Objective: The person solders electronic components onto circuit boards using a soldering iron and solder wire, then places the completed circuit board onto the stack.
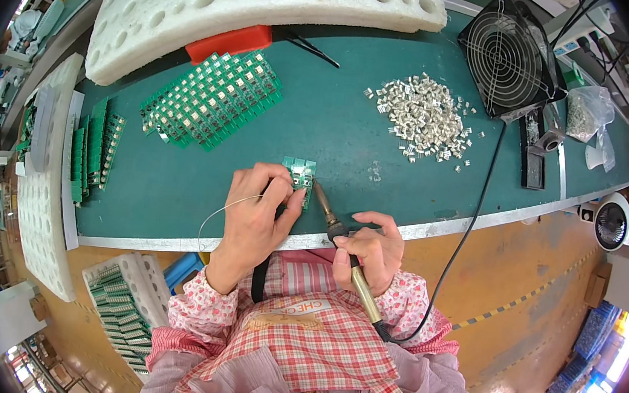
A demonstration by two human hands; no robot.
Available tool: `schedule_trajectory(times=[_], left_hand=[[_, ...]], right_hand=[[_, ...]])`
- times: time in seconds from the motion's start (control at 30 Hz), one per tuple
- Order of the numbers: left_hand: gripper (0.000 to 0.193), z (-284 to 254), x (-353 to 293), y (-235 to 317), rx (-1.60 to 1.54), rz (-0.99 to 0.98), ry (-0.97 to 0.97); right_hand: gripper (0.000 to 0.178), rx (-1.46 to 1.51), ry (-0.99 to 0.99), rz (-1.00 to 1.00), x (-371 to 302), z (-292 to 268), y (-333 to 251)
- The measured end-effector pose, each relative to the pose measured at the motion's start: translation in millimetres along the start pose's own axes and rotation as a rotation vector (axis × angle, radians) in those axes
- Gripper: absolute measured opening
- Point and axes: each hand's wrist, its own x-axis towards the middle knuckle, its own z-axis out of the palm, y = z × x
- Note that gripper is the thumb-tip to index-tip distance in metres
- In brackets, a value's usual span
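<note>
My right hand (371, 250) grips a soldering iron (329, 217), its tip up against the right side of a small green circuit board (301, 169) on the table. Pinched in my left hand (257, 205) is a thin solder wire (210, 219), which loops back past the wrist. Those left fingers also rest at the board's lower left edge and cover part of it. Farther off to the left lies a panel of joined green boards (214, 100) with rows of pale connectors. A heap of small white connectors (428, 118) sits at the right.
A black fan (503, 57) stands back right, near an iron stand (535, 146) and a bag of small parts (589, 114). White foam with holes (272, 7) spans the back, above a red box (228, 43) and tweezers (312, 49). Board strips (96, 145) stand at left. The iron's cord (473, 227) crosses the table edge.
</note>
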Motion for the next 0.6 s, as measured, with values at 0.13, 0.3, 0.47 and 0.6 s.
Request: schedule_trajectory(times=[0.13, 0.3, 0.47, 0.6], left_hand=[[0.019, -2.5, -3.5, -0.7, -0.053, -0.072, -0.009], [0.025, -13.7, -7.7, -3.3, -0.143, -0.16, -0.055], [0.037, -27.5, 6.6, -9.5, -0.177, -0.064, -0.11], [0.042, -22.7, 9.8, -15.6, -0.082, -0.076, -0.196]], right_hand=[[0.016, -0.012, -0.017, -0.02, 2.3, -0.8, -1.1], [0.014, 0.003, 0.051, 0.019, -4.2, -10.7, 6.7], [0.011, 0.024, 0.122, 0.089, -7.0, -19.1, 10.7], [0.008, 0.03, 0.166, 0.118, -4.6, -16.6, 9.7]])
